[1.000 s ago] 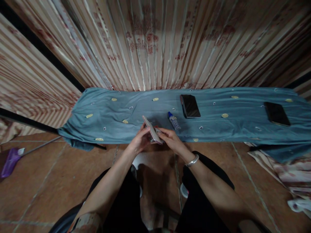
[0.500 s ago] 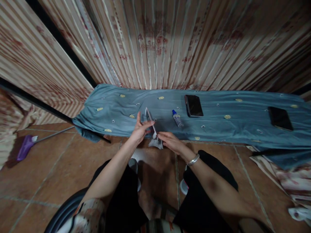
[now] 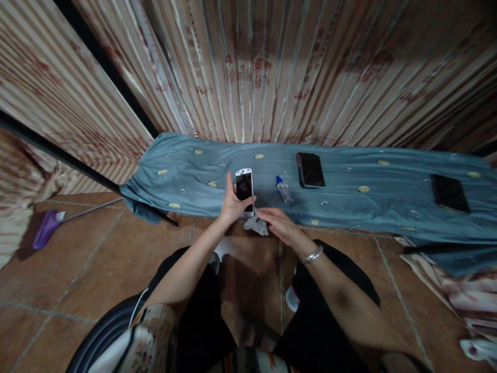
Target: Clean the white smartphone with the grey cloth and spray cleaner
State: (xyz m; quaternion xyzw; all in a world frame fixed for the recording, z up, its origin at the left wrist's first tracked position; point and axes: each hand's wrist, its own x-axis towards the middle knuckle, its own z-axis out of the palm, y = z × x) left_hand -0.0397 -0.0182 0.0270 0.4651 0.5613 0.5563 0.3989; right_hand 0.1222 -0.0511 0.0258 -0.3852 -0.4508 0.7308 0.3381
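A white smartphone (image 3: 244, 186) with a dark screen faces up at me, gripped along its lower half by my left hand (image 3: 232, 206), the thumb across its front. At the phone's lower right corner, my right hand (image 3: 280, 225) pinches a grey cloth (image 3: 257, 226) that hangs below the phone. A silver bracelet circles my right wrist. Just right of the phone, a small clear bottle with a blue cap (image 3: 284, 190) lies on the blue patterned cloth cover (image 3: 349, 202).
A dark tablet in a case (image 3: 311, 170) lies beyond the bottle, and a second black tablet (image 3: 449, 193) is farther right. Pleated curtains (image 3: 248, 72) hang behind. A purple broom (image 3: 47, 228) and a black slanting pole (image 3: 104, 65) are at left; a white roll (image 3: 477, 349) sits at lower right.
My left hand has turned the phone from edge-on to screen toward me. The cloth and my right hand have shifted slightly right, staying by the phone's lower end.
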